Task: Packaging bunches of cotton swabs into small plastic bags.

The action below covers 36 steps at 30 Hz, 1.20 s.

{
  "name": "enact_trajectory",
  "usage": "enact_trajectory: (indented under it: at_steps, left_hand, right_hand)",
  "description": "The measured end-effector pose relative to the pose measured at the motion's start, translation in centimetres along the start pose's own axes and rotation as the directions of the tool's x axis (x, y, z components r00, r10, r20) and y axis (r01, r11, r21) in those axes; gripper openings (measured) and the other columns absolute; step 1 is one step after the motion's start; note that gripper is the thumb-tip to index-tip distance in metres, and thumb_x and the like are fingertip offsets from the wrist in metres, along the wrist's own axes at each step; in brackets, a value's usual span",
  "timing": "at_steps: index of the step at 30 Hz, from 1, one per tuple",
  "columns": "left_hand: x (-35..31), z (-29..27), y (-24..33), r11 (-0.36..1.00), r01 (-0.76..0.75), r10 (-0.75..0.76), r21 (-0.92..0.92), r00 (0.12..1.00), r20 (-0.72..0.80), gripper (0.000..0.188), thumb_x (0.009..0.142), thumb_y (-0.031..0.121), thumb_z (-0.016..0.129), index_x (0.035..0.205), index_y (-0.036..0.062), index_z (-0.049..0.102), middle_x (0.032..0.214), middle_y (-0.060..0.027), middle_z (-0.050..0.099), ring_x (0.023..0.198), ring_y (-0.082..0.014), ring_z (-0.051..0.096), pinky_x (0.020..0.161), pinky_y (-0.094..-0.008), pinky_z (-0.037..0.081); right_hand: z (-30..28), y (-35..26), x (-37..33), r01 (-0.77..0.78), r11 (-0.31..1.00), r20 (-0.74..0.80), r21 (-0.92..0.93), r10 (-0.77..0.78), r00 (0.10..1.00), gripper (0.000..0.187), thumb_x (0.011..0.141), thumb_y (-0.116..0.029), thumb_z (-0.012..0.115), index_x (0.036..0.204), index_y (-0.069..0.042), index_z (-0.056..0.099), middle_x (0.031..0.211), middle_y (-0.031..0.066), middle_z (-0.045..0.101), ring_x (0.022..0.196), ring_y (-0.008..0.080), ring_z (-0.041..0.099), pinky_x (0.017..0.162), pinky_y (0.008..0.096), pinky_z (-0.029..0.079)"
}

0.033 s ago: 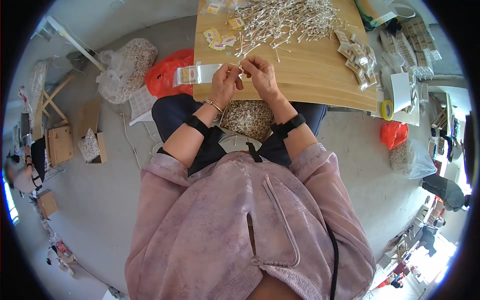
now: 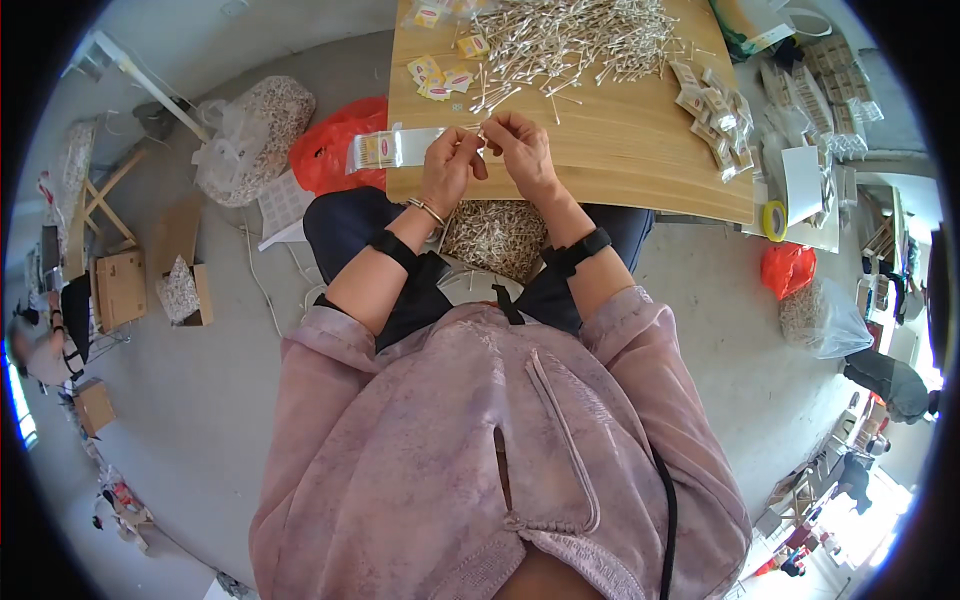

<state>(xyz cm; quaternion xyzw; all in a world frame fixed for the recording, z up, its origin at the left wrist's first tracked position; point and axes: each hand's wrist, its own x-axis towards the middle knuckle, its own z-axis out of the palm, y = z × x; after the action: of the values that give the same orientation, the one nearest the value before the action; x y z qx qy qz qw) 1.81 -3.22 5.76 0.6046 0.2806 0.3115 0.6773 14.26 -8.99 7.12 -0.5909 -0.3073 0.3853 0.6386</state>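
Note:
Over the table's near edge my left hand (image 2: 452,168) and my right hand (image 2: 521,152) come together, fingertips almost touching. Both are closed in a pinch. A small whitish bit shows between the fingertips, too small to name. A flat clear packet (image 2: 378,150) with cotton swabs and a yellow label lies left of my left hand, jutting past the table's left edge. A white strip runs from it to under that hand. Beyond my hands spreads a loose heap of cotton swabs (image 2: 575,42). Below my wrists, between my legs, a container (image 2: 447,243) is full of swabs.
Yellow-and-white cards (image 2: 428,76) lie at the table's far left. Filled packets (image 2: 713,115) are piled on its right side. A red plastic bag (image 2: 342,146) and a big bag of swabs (image 2: 258,140) sit to the left. Yellow tape (image 2: 774,220) is on the right.

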Motion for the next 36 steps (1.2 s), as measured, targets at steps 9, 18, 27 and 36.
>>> enact_trajectory:
  at_steps: [9, 18, 27, 36]
  left_hand:
    - [0.1, -0.2, -0.1, 0.999, 0.046, -0.045, 0.021, 0.998, -0.05, 0.028, 0.097, 0.024, 0.045, 0.086, 0.0006, 0.054, 0.06, -0.0036, 0.055, 0.054, -0.0099, 0.054, 0.052, -0.0229, 0.04]
    - [0.3, -0.2, 0.2, 0.981, 0.159, -0.153, -0.111, 0.986, 0.059, 0.025, 0.098, 0.022, 0.045, 0.088, 0.0012, 0.054, 0.065, -0.0045, 0.057, 0.057, -0.0113, 0.055, 0.057, -0.0246, 0.043]
    - [0.7, -0.1, -0.2, 0.986, 0.096, -0.086, 0.136, 0.993, -0.083, 0.027, 0.094, 0.025, 0.054, 0.084, 0.0008, 0.058, 0.075, -0.003, 0.06, 0.067, -0.0101, 0.057, 0.068, -0.0253, 0.048]
    - [0.8, -1.0, -0.1, 0.994, 0.095, -0.089, -0.057, 0.991, 0.096, 0.025, 0.093, 0.023, 0.057, 0.087, -0.0003, 0.061, 0.072, -0.0041, 0.062, 0.067, -0.0101, 0.057, 0.066, -0.0232, 0.046]
  right_hand:
    - [0.6, -0.2, -0.1, -0.082, 0.992, 0.029, 0.099, 0.08, 0.996, 0.02, 0.087, -0.019, 0.063, 0.089, 0.001, 0.062, 0.072, 0.0007, 0.061, 0.066, 0.0064, 0.053, 0.061, 0.0214, 0.043]
    - [0.2, 0.4, 0.6, -0.007, 0.999, 0.039, 0.039, 0.005, 0.999, 0.018, 0.085, -0.014, 0.064, 0.079, 0.003, 0.063, 0.069, 0.0028, 0.063, 0.062, 0.0063, 0.055, 0.054, 0.022, 0.045]
    - [0.4, 0.4, 0.3, 0.019, 0.999, -0.071, -0.048, -0.022, 0.997, 0.017, 0.086, -0.013, 0.064, 0.082, 0.004, 0.064, 0.069, 0.0021, 0.062, 0.062, 0.0055, 0.053, 0.054, 0.0218, 0.044]
    - [-0.1, -0.1, 0.1, -0.022, 0.991, 0.069, 0.128, 0.013, 0.998, 0.014, 0.088, -0.011, 0.061, 0.087, 0.003, 0.063, 0.074, 0.0036, 0.062, 0.068, 0.0076, 0.054, 0.063, 0.0223, 0.045]
